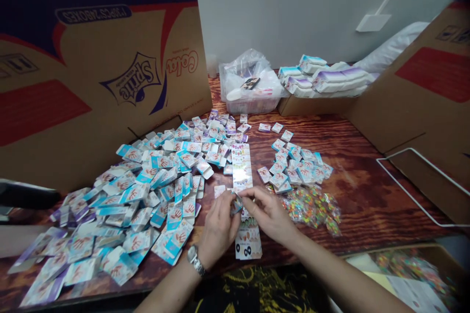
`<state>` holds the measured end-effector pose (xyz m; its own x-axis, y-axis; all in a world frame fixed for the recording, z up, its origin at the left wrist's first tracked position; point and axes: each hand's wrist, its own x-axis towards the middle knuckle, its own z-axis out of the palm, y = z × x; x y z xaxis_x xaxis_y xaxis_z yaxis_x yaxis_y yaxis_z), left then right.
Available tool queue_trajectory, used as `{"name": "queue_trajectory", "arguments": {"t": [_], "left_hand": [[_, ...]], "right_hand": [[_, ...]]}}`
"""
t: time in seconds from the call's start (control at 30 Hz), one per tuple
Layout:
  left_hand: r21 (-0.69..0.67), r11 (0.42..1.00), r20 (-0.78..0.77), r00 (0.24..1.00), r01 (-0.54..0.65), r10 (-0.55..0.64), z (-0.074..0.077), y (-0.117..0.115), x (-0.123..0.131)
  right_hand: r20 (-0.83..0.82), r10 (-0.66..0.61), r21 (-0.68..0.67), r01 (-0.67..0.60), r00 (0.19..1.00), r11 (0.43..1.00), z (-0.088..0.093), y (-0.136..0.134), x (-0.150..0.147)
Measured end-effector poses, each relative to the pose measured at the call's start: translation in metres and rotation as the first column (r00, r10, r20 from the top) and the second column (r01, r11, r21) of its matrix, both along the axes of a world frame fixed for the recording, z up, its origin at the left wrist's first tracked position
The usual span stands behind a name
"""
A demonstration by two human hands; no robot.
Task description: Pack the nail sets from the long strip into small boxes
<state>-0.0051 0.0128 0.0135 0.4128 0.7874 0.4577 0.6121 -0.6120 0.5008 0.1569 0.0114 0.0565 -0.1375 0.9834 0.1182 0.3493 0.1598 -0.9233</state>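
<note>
My left hand [220, 219], with a watch at the wrist, is closed around a small printed carton [237, 203], mostly hidden by the fingers. My right hand [267, 212] pinches at the carton's upper right end. Under both hands lies a long printed leaflet strip [241, 168] with rows of coloured pictures. Left of it spreads a big heap of small blue, purple and white cartons [147, 173], many with flaps up. To the right sits a smaller group of cartons [304, 172]. Clear packets of colourful bits [312, 206] lie just nearer than that group.
Large cardboard boxes stand at the left [121, 63] and right [414, 88]. At the back are a plastic tub with clear bags [253, 103] and a low box of wrapped bundles [319, 106]. A box holding more packets [411, 274] sits at the lower right.
</note>
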Motion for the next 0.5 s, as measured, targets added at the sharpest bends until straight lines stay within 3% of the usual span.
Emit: {"name": "queue_trajectory", "arguments": {"t": [0.17,0.5], "left_hand": [[-0.025,1.000,-0.005,1.000,-0.005,0.005,0.001,-0.003,0.002],[0.051,0.994,-0.073,0.992,-0.098,0.102,-0.010,-0.008,0.003]], "right_hand": [[-0.081,-0.107,-0.121,0.097,0.991,0.988,-0.011,0.002,-0.007],[0.082,-0.129,0.006,0.129,0.988,0.992,-0.001,0.003,-0.012]]}}
